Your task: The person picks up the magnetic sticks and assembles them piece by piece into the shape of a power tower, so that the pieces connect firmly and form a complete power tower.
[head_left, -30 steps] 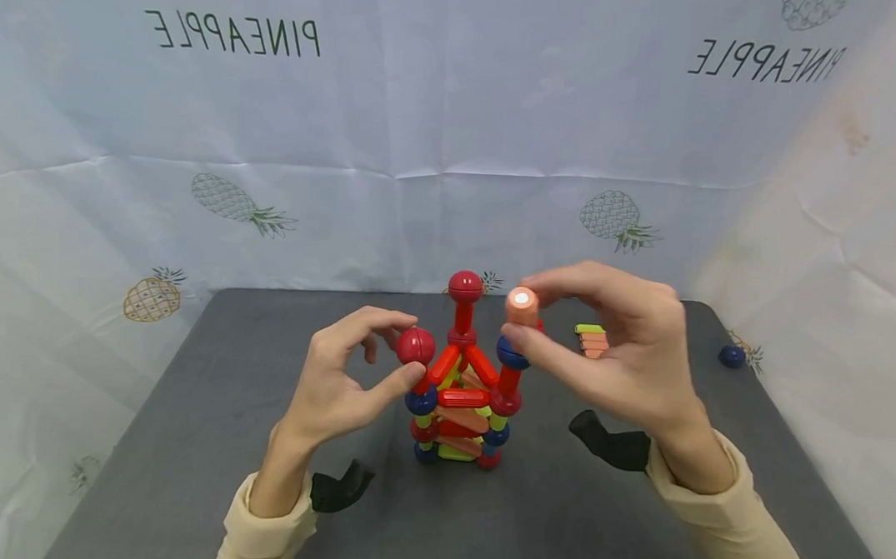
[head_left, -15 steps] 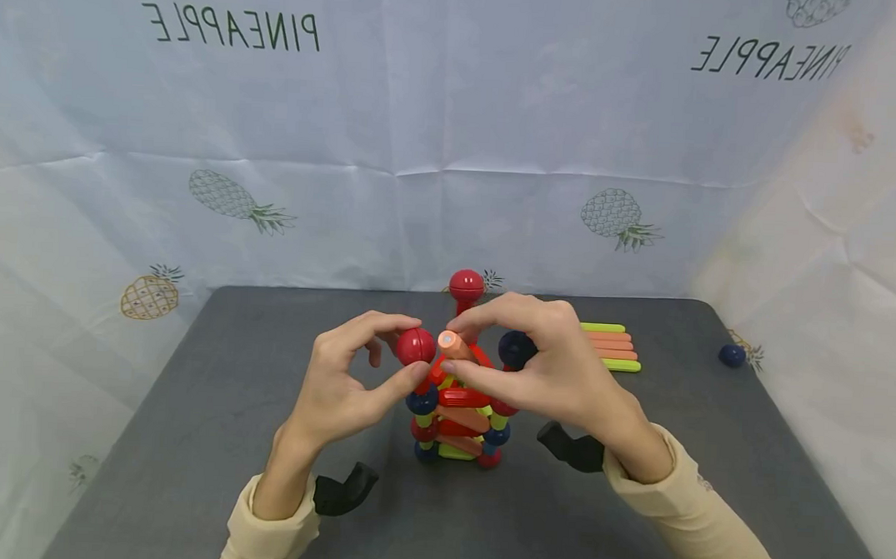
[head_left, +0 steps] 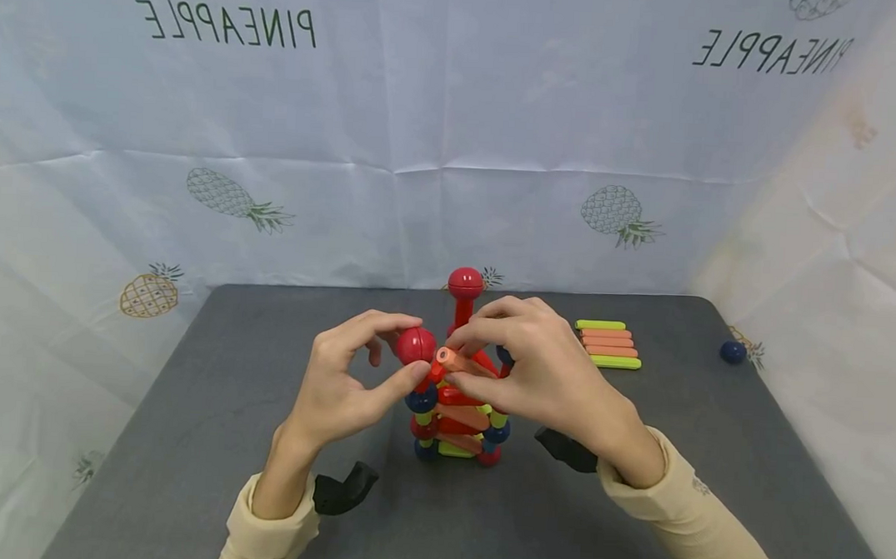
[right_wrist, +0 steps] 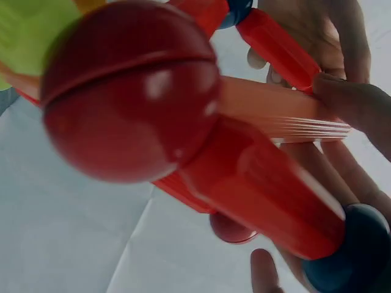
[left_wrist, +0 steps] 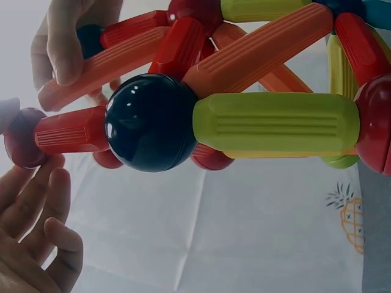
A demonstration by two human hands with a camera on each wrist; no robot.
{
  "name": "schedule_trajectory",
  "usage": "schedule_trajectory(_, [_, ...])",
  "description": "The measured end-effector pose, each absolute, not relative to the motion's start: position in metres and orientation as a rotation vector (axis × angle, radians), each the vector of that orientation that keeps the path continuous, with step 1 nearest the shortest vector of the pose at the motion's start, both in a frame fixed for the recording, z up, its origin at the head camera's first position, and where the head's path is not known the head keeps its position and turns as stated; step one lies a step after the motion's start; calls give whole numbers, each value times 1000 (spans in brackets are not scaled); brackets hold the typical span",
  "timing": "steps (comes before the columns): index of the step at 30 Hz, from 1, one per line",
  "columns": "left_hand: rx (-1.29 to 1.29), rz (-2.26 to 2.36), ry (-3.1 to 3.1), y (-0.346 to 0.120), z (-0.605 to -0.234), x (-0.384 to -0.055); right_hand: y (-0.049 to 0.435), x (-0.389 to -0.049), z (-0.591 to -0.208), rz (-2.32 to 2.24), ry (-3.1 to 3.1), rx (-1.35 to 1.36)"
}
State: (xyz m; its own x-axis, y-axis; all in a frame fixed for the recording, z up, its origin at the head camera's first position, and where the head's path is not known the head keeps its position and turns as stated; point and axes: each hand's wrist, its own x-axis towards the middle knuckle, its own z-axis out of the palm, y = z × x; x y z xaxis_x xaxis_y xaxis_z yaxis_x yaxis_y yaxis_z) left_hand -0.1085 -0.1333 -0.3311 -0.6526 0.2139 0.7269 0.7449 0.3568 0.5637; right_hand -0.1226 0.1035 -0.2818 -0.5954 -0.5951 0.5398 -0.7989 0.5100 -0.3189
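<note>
A multi-level tower of ball-and-rod building pieces [head_left: 421,398] stands mid-table, in red, blue, yellow-green and orange. My left hand [head_left: 349,384] pinches the red ball [head_left: 416,345] at its top left corner between thumb and fingers. In the left wrist view that ball [left_wrist: 24,137] caps a short red rod [left_wrist: 72,130] on a blue ball [left_wrist: 151,122]. An orange rod [head_left: 457,362] is pinched by my right hand [head_left: 545,375], its free end pointing left, close to the red ball. The right hand partly hides a blue-topped corner of the tower.
Behind my right hand lie several loose orange and yellow-green rods [head_left: 609,343] in a row. A lone blue ball [head_left: 733,352] sits near the right edge of the dark grey table [head_left: 264,371]. A pineapple-print cloth [head_left: 454,130] hangs at the back and sides.
My right hand has carried the orange rod leftward and down, from over the right corner to beside the left red ball, and the rod lies more crosswise. The left hand keeps its hold.
</note>
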Motion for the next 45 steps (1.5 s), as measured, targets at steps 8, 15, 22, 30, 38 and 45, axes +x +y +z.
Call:
schedule_trajectory(8, [-837,-1283,-2085,-133,-332,-108,101,-120,-281,659,-2401,1169])
schedule_trajectory(15, [-842,-1274,-2095,-133,-330,-106,100,-117,-278,587,-2405,1176])
schedule_trajectory(22, [-843,-1269,-2123,-132,-329,-104,100,-118,-280,585,-2393,1187])
schedule_trajectory(30, [-855,-1269,-2202,-136,-342,-102,100,-117,-280,612,-2375,1200])
schedule_trajectory(38, [-747,-1298,-2481,-140,-377,-98,133,-120,-278,1030,-2158,1103])
schedule_trajectory(45, [-763,-1344,-2417,-137,-389,-100,180,-145,-299,1127,-2131,793])
